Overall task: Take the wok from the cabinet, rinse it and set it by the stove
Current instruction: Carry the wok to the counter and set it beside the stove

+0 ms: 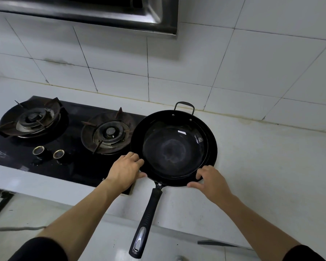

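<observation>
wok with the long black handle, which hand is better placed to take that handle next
Right hand, marginally: it grips the black round metal wok's near rim just beside the handle root; the left hand grips the stove-side rim.

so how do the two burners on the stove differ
The left burner stands fully clear; the wok covers the right edge of the right burner. The left burner sits farther from both hands; the left hand rests just in front of the right burner. Both are dark, unlit and carry pronged pan supports.

Dark matt metal wok (173, 147), glossy black glass stove (73, 166); smooth white tiled wall (177, 59), brushed steel hood (102, 14)
</observation>
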The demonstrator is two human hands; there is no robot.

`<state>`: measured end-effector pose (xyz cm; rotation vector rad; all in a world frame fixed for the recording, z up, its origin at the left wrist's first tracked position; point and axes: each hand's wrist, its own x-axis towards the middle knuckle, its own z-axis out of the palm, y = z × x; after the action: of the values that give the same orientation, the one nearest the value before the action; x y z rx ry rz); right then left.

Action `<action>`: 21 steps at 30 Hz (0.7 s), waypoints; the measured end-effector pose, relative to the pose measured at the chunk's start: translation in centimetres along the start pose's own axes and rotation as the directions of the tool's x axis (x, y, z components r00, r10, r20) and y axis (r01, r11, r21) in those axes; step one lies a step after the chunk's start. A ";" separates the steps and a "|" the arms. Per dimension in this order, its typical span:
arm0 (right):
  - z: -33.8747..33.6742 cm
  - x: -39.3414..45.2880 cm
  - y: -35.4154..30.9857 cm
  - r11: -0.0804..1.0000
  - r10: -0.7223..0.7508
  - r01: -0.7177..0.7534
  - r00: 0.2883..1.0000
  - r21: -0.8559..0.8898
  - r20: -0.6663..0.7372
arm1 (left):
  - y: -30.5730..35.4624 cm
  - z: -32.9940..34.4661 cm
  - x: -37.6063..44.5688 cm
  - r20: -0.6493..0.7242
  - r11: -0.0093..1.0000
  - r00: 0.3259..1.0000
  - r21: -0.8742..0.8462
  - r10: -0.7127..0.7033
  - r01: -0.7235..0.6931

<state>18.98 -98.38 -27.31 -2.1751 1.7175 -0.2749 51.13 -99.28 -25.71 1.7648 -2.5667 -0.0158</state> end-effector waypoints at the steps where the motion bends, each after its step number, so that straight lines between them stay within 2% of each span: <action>1: -0.1 0.2 0.1 1.000 0.004 -0.004 1.000 0.009 0.007 | 0.1 0.0 0.2 -0.007 1.000 1.000 -0.004 -0.002 0.002; 11: -0.4 2.0 2.0 0.999 0.026 -0.025 1.000 0.042 -0.016 | 2.9 0.2 1.6 0.030 0.981 0.988 -0.116 -0.153 0.155; 17: -0.4 1.1 1.3 0.999 0.037 -0.040 0.996 -0.037 -0.083 | 3.7 0.5 1.2 0.025 0.969 0.987 -0.191 -0.158 0.160; 21: -0.9 1.0 1.6 0.998 0.051 -0.053 0.997 -0.042 -0.057 | 4.2 0.6 0.7 0.014 0.960 0.988 -0.238 -0.151 0.150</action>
<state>17.48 -99.83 -27.19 -2.1689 1.8234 -0.2899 46.90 -98.41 -26.15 1.8575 -2.3046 -0.3088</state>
